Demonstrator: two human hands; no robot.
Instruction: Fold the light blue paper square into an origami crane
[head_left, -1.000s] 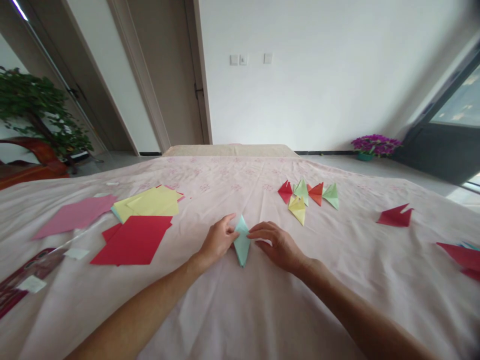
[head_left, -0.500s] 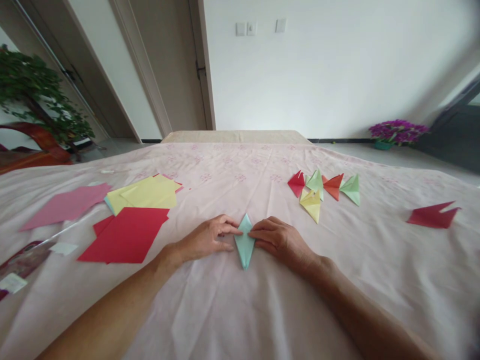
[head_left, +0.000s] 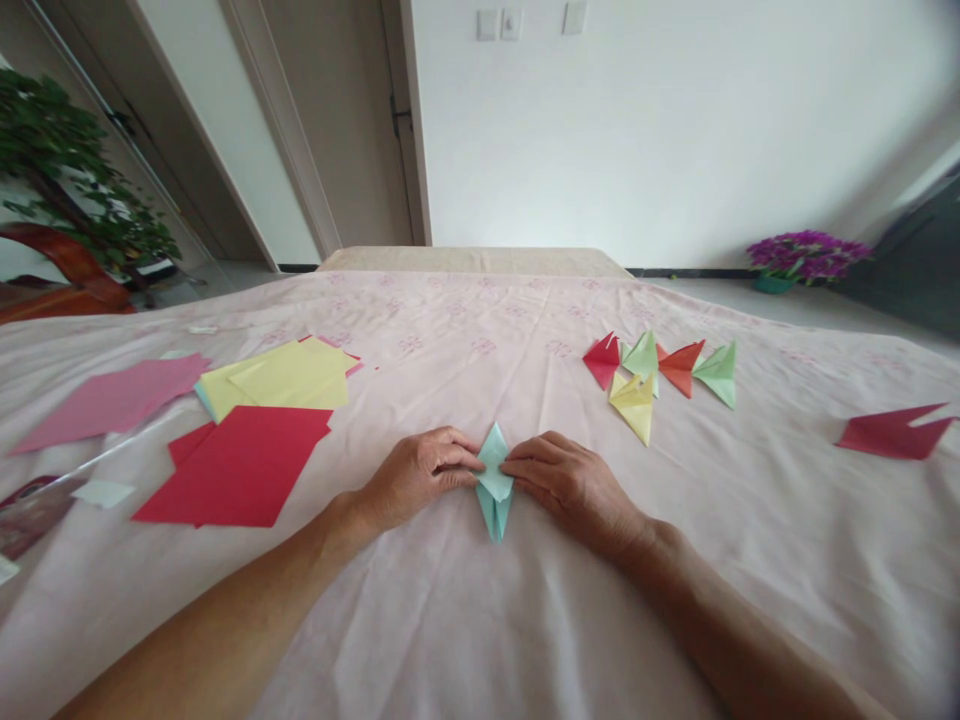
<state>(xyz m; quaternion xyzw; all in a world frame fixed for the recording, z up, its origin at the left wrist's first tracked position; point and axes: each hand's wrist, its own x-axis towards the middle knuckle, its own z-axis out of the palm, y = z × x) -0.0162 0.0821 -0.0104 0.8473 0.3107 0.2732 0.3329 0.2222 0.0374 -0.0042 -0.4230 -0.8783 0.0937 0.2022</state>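
Note:
A pale turquoise piece of folded origami paper lies on the cloth in front of me. It is a narrow diamond with a flap over its upper part, and its lower point is split in two by a slit. My left hand pinches the left edge at mid-height, thumb and fingers close together. From the other side, the fingers of my right hand are bunched on the right edge. The fingertips hide small parts of both edges.
Red paper sheets, yellow sheets and pink paper lie left on the tablecloth. Several folded paper pieces, including a yellow one, sit at right. Farther right is a dark red folded piece.
The turquoise paper was a smooth diamond; now its lower part shows a split point beneath a shorter flap. My left thumb has moved up to the paper's edge. The view has shifted slightly.

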